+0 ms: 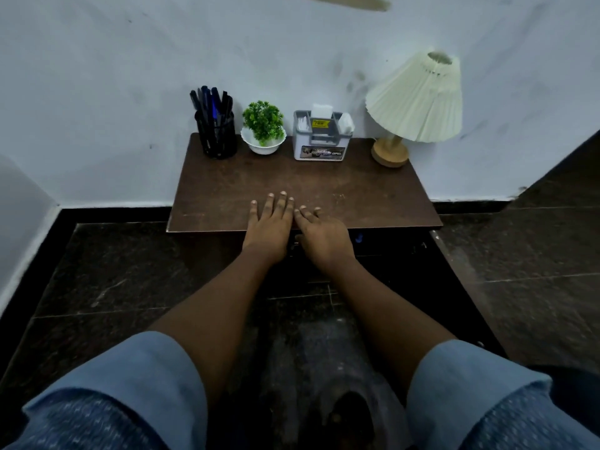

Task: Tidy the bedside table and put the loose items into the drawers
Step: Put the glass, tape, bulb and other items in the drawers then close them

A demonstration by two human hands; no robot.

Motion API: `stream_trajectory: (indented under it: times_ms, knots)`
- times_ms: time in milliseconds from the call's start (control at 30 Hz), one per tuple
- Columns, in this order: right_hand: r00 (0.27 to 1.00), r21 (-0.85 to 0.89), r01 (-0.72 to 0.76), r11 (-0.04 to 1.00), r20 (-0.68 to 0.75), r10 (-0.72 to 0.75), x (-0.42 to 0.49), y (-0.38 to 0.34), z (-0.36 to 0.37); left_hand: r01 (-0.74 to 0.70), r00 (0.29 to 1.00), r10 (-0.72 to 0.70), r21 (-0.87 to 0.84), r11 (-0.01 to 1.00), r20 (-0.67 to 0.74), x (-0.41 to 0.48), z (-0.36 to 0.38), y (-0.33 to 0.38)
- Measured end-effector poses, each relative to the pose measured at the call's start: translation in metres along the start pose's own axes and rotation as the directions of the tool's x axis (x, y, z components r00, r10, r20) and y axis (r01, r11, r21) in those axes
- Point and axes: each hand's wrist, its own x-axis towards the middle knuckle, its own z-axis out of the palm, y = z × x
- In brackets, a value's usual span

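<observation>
The left hand (269, 220) and the right hand (323, 237) lie flat and empty, fingers straight, at the front edge of the bedside table (363, 193), so a hasty reach to the pen holder (217, 138) in the back left corner may tip it, while the dark drawers (389, 242) below seem shut.

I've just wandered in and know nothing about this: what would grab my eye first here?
The left hand and right hand rest side by side at the front edge of a dark brown table. Along its back stand a black pen holder, a small green plant, a grey organiser and, far right, a cream pleated lamp.
</observation>
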Motion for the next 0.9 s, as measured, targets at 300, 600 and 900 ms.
stream_trajectory:
  times_ms: [300, 600, 900]
  knots:
    - [0.961, 0.020, -0.274, 0.961, 0.039, 0.273, -0.080, 0.092, -0.001, -0.305, 0.947, 0.312, -0.093, 0.948, 0.072, 0.034, 0.005, 0.111]
    - [0.805, 0.043, -0.590, 0.807, 0.106, 0.583, -0.158, 0.166, -0.008, -0.507, 0.853, 0.519, -0.156, 0.848, 0.047, 0.046, 0.007, 0.224]
    - [0.751, 0.087, -0.649, 0.756, 0.230, 0.619, -0.199, 0.199, -0.013, -0.622, 0.771, 0.629, -0.093, 0.777, 0.097, 0.043, 0.010, 0.275]
